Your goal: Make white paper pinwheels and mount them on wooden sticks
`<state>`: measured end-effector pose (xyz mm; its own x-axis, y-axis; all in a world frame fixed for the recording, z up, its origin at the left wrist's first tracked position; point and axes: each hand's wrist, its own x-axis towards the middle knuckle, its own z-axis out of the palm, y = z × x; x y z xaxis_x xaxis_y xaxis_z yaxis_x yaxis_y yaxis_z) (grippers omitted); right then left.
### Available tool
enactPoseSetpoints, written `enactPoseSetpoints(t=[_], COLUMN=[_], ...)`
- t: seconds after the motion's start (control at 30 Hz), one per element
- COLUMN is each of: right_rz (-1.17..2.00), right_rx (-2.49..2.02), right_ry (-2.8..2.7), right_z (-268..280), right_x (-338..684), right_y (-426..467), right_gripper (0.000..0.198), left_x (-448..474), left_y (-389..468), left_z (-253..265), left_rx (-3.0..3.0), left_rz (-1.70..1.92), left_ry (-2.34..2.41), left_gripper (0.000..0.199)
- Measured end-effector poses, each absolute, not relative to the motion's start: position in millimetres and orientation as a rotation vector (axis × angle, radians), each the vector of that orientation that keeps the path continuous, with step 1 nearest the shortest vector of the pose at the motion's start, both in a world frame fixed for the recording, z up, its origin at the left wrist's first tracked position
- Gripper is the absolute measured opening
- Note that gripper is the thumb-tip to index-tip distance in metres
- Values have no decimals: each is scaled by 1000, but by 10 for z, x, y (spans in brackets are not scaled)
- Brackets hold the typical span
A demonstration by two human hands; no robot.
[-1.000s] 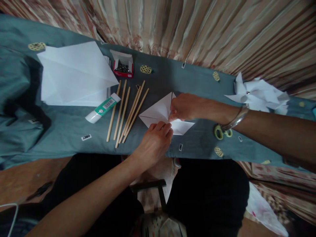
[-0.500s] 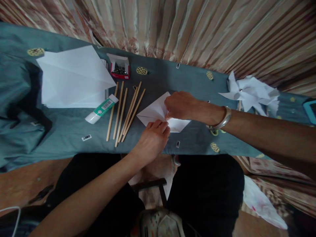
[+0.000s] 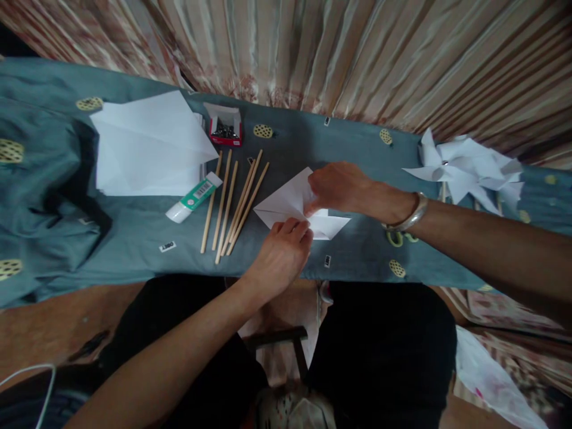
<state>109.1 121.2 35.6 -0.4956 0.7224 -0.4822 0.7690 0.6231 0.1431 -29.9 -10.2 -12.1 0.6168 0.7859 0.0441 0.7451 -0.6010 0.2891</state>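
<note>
A creased white sheet of paper [image 3: 282, 198] lies on the table in front of me, cut into flaps. My left hand [image 3: 286, 250] is closed at its near edge, fingertips bent together onto the paper by its middle. From the far right side, my right hand [image 3: 337, 187], with a silver bangle at the wrist, pinches part of the sheet close to its centre. A loose pointed flap sticks out to the right beneath that hand. The pinching fingertips are partly hidden.
Left of the sheet lie several wooden sticks [image 3: 222, 202], a green-and-white glue tube [image 3: 193, 198] and stacked white paper [image 3: 147, 149]. Behind them stands an open red box [image 3: 226, 126] of small metal pieces. White paper pinwheels [image 3: 469, 167] lie right; green scissor handles [image 3: 395, 239] show under my right wrist.
My view has shifted slightly, so the table things appear further right. My right hand has drawn a little up off the sheet's right side, and a flap there now shows more separately.
</note>
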Motion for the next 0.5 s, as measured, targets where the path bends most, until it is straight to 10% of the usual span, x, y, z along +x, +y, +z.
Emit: enactPoseSetpoints(t=[0.5], right_rz=[-469], right_rx=[1711], right_ry=[2678], right_z=[243], right_x=[1566], right_y=[682], right_gripper=[41], left_x=[-297], left_y=[-95], left_z=[-86], left_rx=[2543], left_rz=[204], left_ry=[1250], left_gripper=[27])
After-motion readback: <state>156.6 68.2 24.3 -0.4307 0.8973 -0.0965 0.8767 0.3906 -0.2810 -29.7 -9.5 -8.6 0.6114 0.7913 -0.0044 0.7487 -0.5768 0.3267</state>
